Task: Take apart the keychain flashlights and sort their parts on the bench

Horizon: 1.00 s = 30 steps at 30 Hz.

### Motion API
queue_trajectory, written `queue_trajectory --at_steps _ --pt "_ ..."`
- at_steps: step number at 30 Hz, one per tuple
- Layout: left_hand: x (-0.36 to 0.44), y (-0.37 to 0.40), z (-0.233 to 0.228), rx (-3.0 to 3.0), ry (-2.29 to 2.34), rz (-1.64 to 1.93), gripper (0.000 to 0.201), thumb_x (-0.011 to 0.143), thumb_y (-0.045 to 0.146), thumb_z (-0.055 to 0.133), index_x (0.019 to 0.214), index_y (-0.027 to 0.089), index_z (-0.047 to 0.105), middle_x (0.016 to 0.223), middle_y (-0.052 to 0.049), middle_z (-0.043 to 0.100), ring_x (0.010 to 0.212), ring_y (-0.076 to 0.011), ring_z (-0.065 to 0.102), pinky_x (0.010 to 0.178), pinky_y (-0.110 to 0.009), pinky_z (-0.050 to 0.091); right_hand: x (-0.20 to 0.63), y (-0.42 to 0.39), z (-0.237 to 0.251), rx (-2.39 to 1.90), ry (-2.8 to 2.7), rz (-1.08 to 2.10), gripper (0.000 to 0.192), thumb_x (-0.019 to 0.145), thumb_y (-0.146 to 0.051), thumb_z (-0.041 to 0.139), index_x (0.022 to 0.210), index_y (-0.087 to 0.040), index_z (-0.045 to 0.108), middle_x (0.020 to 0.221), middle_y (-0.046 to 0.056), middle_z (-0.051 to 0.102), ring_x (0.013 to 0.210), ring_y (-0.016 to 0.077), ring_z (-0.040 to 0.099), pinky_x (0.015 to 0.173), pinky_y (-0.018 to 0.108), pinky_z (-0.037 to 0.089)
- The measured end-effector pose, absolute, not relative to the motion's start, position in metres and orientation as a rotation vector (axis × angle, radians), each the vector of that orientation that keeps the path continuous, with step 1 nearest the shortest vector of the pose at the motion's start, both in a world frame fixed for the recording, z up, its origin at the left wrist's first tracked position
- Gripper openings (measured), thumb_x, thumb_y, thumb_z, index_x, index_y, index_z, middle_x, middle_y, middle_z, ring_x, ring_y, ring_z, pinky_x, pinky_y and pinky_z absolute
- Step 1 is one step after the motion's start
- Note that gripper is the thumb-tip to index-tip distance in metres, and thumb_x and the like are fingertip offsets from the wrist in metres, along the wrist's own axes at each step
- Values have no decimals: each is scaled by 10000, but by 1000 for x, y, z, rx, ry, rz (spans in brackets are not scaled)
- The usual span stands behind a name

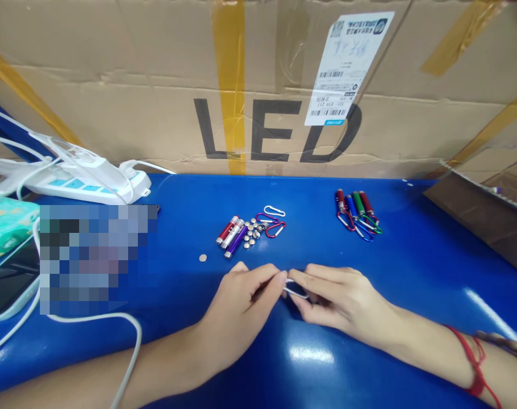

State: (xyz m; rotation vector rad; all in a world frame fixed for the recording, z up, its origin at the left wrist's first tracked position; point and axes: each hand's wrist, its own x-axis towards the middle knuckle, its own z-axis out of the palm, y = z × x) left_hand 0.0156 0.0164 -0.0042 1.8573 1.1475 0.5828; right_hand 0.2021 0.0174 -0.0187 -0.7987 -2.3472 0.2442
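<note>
Silver loop, likely carabiner clip, sits between your hands, over blue table. Should feel light, stiff, perhaps springy; smooth metal may slip, hardly fragile. Best hold: fingertips on opposite ends of rim. Your left hand pinches left end, thumb against index; palm contents hidden, cannot tell. Your right hand grips right end, fingers curled. Forearms angle inward.

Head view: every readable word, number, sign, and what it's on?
"LED": cardboard box, large black letters.
"101- E19 217": white label on the box, best reading; its other print is too small or blurred.
Small tubes: any print too small to read.
</note>
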Motion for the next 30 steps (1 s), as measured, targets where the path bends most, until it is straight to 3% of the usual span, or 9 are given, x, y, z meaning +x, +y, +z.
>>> queue_trajectory --at_steps 5,11,20,25,30 --pt "14 14 -5 1711 1121 637 330 925 400 298 717 181 430 511 53 321 493 -105 300 524 -242 240 207 24 -19 -837 -2179 559 178 849 -185 578 1010 -140 639 668 -7 528 548 62 484 496 164 421" --pt "15 14 -2 1694 1141 636 369 929 404 296 685 170 443 528 37 311 524 -112 291 509 -242 221 211 25 -12 -787 -2085 548 207 839 -104 567 989 -185 684 817 35 613 717 95 592 623 192 500" --pt "14 16 -4 1570 1075 710 333 925 410 362 723 168 470 579 37 354 539 -100 321 513 -229 254 210 24 -14 -847 -1998 729 333 851 -58 510 1080 -248 659 901 30 596 566 45 551 500 160 497" --pt "13 16 -7 1569 1060 776 202 893 368 476 863 182 550 665 29 474 592 -99 384 520 -209 282 205 24 -9 -789 -2009 829 501 794 -50 525 1263 -224 524 909 49 602 549 50 541 436 147 474" --pt "15 18 -8 1549 1038 776 138 853 309 547 860 173 564 758 8 599 686 -119 520 609 -206 375 204 24 -7 -864 -1980 963 287 865 -146 503 1117 -174 638 726 21 599 473 41 550 441 141 469"
